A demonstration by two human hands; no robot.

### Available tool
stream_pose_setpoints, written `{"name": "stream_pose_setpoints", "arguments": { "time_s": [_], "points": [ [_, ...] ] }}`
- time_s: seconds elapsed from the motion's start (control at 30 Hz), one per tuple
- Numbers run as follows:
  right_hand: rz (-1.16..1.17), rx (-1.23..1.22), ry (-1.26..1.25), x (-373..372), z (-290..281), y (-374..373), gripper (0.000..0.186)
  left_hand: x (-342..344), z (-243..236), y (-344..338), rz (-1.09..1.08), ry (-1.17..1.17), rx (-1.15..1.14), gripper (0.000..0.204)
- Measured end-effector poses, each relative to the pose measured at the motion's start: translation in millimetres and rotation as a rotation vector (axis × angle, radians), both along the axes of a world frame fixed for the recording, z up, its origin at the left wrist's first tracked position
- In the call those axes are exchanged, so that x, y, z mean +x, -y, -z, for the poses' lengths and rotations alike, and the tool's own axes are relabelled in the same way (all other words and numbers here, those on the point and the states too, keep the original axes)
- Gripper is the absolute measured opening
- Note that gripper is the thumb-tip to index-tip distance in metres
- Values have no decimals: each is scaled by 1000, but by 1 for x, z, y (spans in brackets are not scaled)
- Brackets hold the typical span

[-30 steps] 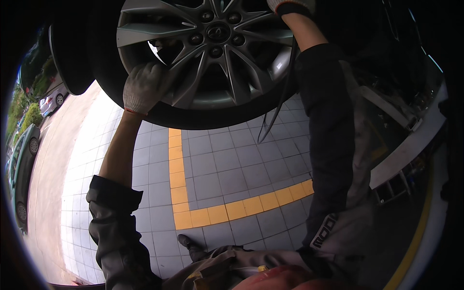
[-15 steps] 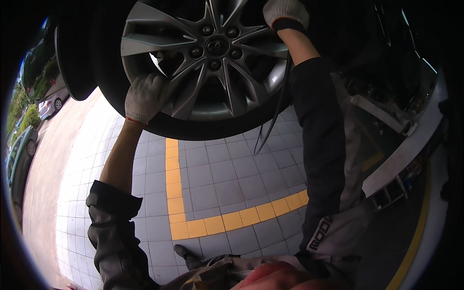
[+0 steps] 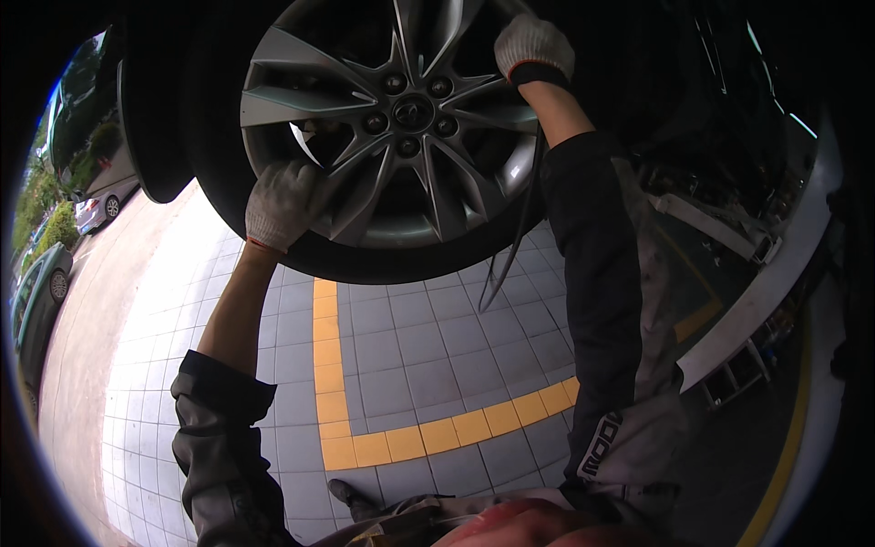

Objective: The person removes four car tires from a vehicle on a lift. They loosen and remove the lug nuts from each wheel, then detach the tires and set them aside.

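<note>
A car wheel (image 3: 371,187) with silver spokes, a round centre cap and several lug nuts stands off the floor, in a black tyre (image 3: 383,268). My left hand (image 3: 281,202), in a pale knit glove, is closed on the spoke and rim at the wheel's lower left. At the upper right edge my right hand (image 3: 536,50), gloved the same way with a dark band at the wrist, has its fingers curled over the rim. Its fingertips are partly hidden against the dark background. A thin dark cable (image 3: 517,244) hangs in a loop beside the tyre, below my right forearm.
Grey floor tiles (image 3: 401,314) with a yellow line (image 3: 442,438) lie below. A pale curved beam (image 3: 743,319) and a metal arm (image 3: 706,225) stand at the right. Parked cars (image 3: 103,208) show outside at the left. My shoe (image 3: 349,495) is near the lower edge.
The wheel and both hands sit a little lower in the picture, as does the floor line. Both hands keep the same places on the wheel.
</note>
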State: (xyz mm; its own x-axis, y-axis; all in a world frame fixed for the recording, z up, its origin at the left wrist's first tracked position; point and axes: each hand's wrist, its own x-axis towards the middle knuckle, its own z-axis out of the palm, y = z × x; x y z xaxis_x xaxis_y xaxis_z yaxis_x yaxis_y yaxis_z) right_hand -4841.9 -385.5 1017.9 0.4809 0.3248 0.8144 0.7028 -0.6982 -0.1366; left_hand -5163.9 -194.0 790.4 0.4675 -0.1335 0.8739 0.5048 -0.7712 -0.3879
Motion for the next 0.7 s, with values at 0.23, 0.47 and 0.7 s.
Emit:
{"name": "stream_pose_setpoints", "arguments": {
  "time_s": [0.23, 0.47, 0.7],
  "points": [
    [-13, 22, -10, -10, 3, 5, 34, 1, -1, 2, -9, -5, -43, 28],
    [-30, 43, -84, -17, 1, 9, 33, -1, -1, -1, 16, 1, -27, 27],
    [14, 21, -80, -21, 0, 10, 34, 1, 4, -7, -16, -17, -4, 26]
  ]
}}
